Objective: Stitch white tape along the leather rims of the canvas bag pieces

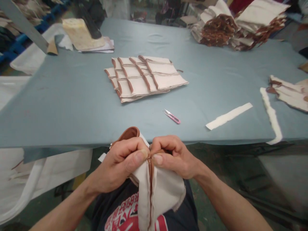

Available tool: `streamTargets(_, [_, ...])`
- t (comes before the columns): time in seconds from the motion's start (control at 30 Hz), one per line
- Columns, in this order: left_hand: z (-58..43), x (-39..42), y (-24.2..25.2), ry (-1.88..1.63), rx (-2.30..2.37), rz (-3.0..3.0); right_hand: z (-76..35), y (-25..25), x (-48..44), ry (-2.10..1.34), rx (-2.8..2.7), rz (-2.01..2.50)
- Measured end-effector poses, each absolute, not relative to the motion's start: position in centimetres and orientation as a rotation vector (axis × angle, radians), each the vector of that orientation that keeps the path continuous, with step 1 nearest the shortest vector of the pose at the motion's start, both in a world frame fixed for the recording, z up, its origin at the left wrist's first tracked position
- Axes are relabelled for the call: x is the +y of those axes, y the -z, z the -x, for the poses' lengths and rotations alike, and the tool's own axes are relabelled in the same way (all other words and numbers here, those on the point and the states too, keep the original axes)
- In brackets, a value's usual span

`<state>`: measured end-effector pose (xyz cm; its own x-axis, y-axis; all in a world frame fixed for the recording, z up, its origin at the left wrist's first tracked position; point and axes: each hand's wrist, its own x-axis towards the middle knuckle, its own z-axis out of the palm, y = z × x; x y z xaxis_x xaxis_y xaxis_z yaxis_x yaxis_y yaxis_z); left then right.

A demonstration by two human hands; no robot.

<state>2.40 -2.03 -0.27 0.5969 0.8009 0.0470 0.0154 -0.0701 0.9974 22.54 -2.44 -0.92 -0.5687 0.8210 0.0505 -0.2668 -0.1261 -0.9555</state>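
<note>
Both hands pinch a cream fabric piece with a brown-edged seam (166, 189) in front of my body, just off the table's front edge. My left hand (127, 160) is closed on the cloth left of the seam, thumb on top. My right hand (172, 157) grips it just right of the seam, and the two thumbs nearly meet. A brown loop of the piece (131, 131) stands up behind my left hand. The cloth hangs down from my fingers over a dark printed garment. Pink thread snips (172, 116) lie on the table beyond my hands.
On the blue-green table (72, 106) lies an overlapping stack of cream pieces with brown edges (146, 77). Two white strips (229, 116) rest at the right, near another sewn piece (291, 93). Fabric bundles (218, 27) sit at the back right, a yellowish block (80, 33) at the back left.
</note>
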Motion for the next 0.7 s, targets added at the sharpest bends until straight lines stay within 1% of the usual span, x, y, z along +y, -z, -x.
streamTargets(0.1, [-1.9,-1.7,0.2,-0.688,0.74,-1.509,-22.3,0.6,-2.2,-1.622,-1.53,0.718])
streamTargets(0.27, [-0.6,0.0,-1.4,-0.491,0.769,-1.752,-21.8,-0.3,-2.0,-1.373,-1.777,0.79])
streamTargets(0.43, [0.0,1.2,-3.4,-0.314,0.649,-1.896,-21.9,-1.6,-2.3,-1.161,-2.008,0.847])
streamTargets(0.6, [0.0,0.8,-4.8,-0.296,0.618,-2.123,-22.4,-2.8,-2.5,-1.173,-2.116,0.838])
streamTargets(0.7, [-0.3,0.2,-4.4,-0.399,0.642,-2.241,-22.4,-2.3,-2.4,-1.204,-2.061,0.831])
